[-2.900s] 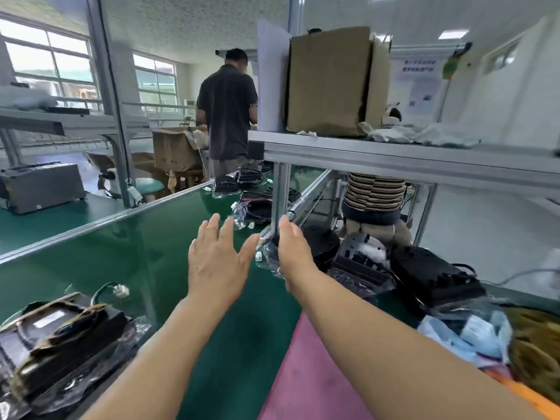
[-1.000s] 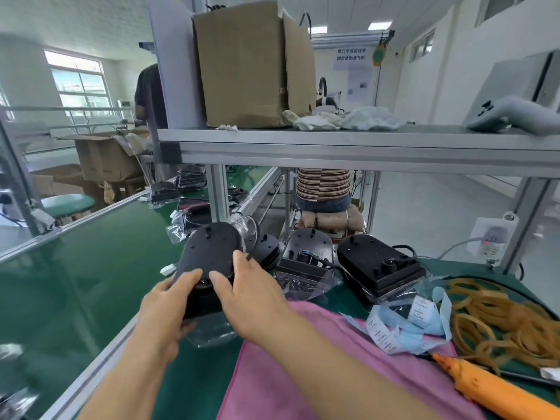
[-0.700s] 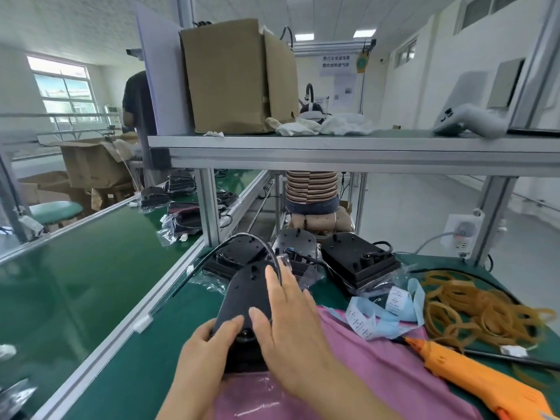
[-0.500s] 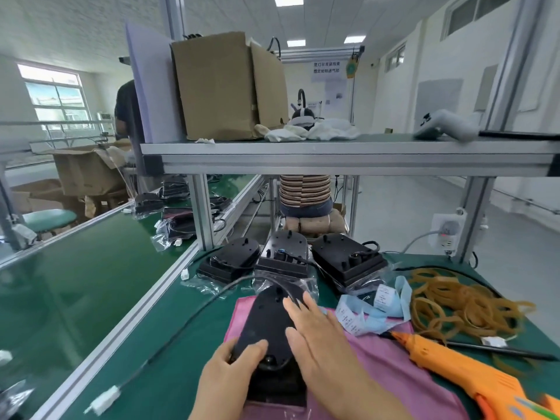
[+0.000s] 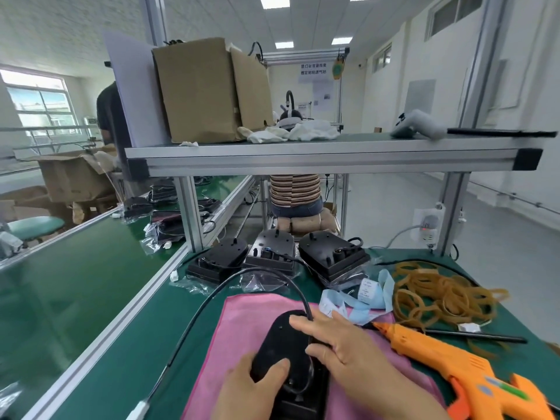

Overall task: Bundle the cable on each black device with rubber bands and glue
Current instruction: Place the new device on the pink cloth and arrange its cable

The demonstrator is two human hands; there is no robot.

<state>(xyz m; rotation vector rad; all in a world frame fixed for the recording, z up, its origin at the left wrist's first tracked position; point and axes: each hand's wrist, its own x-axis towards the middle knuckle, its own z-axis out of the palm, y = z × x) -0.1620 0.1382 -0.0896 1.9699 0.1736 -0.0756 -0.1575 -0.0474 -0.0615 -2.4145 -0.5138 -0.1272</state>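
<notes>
Here, across a matte green surface (image 5: pixel 91 283), a thin black cable (image 5: pixel 212 295) arcs to a smooth black oval plastic device (image 5: pixel 281 344) on a pink cloth (image 5: pixel 242 322). The left hand (image 5: pixel 242 392) grips its near end, thumb on top; the right hand (image 5: pixel 348 350) lies flat-fingered across it. Rightward, an orange plastic glue gun (image 5: pixel 448 362).

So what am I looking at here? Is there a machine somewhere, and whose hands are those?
No machine here: these are a person's own hands, filmed by a wide-angle camera worn on their head, looking forward and down. It is the only view. On the green workbench lies a pink cloth, and on it a black device with a long loose cable. The left hand holds its near end, thumb on top; the right hand rests its fingers on it. To the right lie an orange glue gun and a heap of rubber bands. Three more black devices sit behind.
</notes>
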